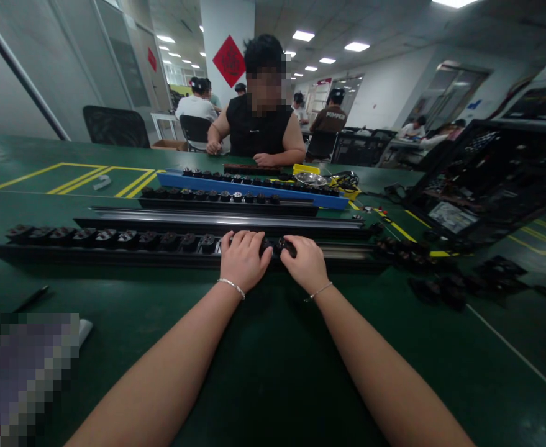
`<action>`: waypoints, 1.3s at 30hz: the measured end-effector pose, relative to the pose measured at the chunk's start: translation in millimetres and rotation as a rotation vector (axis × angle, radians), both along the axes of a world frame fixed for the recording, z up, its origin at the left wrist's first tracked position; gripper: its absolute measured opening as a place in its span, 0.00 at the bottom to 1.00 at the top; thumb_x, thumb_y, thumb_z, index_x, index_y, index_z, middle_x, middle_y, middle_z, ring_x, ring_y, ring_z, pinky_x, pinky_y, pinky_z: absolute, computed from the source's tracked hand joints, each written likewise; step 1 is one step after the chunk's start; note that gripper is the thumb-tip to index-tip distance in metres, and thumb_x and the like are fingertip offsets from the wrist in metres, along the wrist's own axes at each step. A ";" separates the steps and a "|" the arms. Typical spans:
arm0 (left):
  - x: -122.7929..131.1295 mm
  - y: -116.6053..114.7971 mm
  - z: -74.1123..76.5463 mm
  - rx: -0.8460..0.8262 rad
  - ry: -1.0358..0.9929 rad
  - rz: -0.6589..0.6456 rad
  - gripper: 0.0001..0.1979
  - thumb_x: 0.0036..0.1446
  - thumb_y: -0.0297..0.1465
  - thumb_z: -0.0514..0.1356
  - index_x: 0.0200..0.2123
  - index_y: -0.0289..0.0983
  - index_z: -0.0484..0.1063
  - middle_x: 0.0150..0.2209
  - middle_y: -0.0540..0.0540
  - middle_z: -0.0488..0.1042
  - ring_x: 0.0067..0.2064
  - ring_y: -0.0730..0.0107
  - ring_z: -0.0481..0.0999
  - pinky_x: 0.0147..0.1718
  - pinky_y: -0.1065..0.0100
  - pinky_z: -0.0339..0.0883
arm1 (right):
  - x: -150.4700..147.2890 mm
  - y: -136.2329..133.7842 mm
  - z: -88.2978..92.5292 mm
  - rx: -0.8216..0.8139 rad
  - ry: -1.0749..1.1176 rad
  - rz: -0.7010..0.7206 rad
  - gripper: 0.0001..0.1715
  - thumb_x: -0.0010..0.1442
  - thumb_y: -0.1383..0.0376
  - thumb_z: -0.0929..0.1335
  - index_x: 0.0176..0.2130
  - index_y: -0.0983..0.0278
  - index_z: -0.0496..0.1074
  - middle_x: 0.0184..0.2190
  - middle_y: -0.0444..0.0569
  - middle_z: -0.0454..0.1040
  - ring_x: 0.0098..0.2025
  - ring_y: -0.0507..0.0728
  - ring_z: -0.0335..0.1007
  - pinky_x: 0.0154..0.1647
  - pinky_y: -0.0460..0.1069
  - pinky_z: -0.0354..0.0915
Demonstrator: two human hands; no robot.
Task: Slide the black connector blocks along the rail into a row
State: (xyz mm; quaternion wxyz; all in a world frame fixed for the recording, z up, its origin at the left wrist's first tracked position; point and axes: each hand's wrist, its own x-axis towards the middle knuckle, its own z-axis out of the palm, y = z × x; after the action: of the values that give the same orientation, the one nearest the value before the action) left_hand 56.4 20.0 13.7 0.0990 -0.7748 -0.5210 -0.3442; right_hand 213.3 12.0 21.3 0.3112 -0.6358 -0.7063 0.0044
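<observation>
A long black rail (114,254) lies across the green table in front of me, with a row of round black socket modules (148,242) sitting in its channel. My left hand (245,257) is closed over the rail near the end of that row, its thumb and fingers around a module that is mostly hidden. Just to its right, my right hand (304,261) pinches another black socket module (287,246) at the channel. A small gap separates the two hands. Right of them, a stretch of the channel (347,251) shows bare metal.
Behind lie another rail (226,218), a shorter filled rail (207,197) and a blue rail (254,186) with modules. Loose black modules (445,288) lie at right, beside a large dark bin (496,174). Across the table sits a person (258,133). A pen (30,299) lies left.
</observation>
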 end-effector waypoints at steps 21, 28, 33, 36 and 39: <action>7.1 2.3 -5.3 0.022 -0.011 0.046 0.16 0.58 0.37 0.51 0.46 0.39 0.70 0.41 0.43 0.75 0.49 0.56 0.67 0.55 0.52 0.46 | -11.0 1.0 -12.1 0.159 0.033 -0.178 0.12 0.52 0.58 0.65 0.33 0.63 0.72 0.38 0.50 0.74 0.43 0.58 0.66 0.47 0.53 0.56; 7.5 2.5 -5.0 0.025 -0.010 0.046 0.16 0.57 0.37 0.52 0.45 0.39 0.70 0.42 0.43 0.75 0.49 0.56 0.67 0.55 0.52 0.47 | -4.2 1.0 -14.1 0.192 0.016 -0.200 0.12 0.52 0.58 0.64 0.32 0.64 0.72 0.37 0.51 0.74 0.41 0.59 0.66 0.46 0.53 0.56; 7.1 2.4 -5.0 0.023 -0.009 0.044 0.15 0.57 0.37 0.52 0.45 0.40 0.70 0.42 0.43 0.75 0.48 0.56 0.67 0.54 0.52 0.47 | 4.0 1.1 -15.3 0.185 0.012 -0.208 0.12 0.52 0.58 0.65 0.32 0.64 0.72 0.37 0.51 0.74 0.41 0.59 0.66 0.46 0.53 0.57; 7.1 2.2 -4.9 0.026 -0.011 0.041 0.15 0.57 0.37 0.52 0.45 0.39 0.70 0.41 0.43 0.75 0.48 0.56 0.67 0.54 0.52 0.47 | 5.6 1.2 -15.8 0.187 0.010 -0.206 0.13 0.52 0.58 0.65 0.32 0.64 0.72 0.37 0.51 0.74 0.41 0.59 0.66 0.46 0.53 0.57; 7.3 2.1 -4.7 0.027 -0.014 0.040 0.15 0.57 0.37 0.52 0.45 0.39 0.70 0.41 0.43 0.75 0.48 0.56 0.67 0.54 0.52 0.47 | 5.9 1.2 -16.4 0.190 0.007 -0.202 0.13 0.52 0.58 0.65 0.32 0.64 0.72 0.37 0.51 0.74 0.41 0.59 0.66 0.45 0.53 0.57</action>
State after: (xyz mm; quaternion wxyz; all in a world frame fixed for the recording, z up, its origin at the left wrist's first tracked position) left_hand 63.7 22.1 9.0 0.1129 -0.7605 -0.5322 -0.3544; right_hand 219.2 13.3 4.8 0.3714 -0.6715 -0.6347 -0.0915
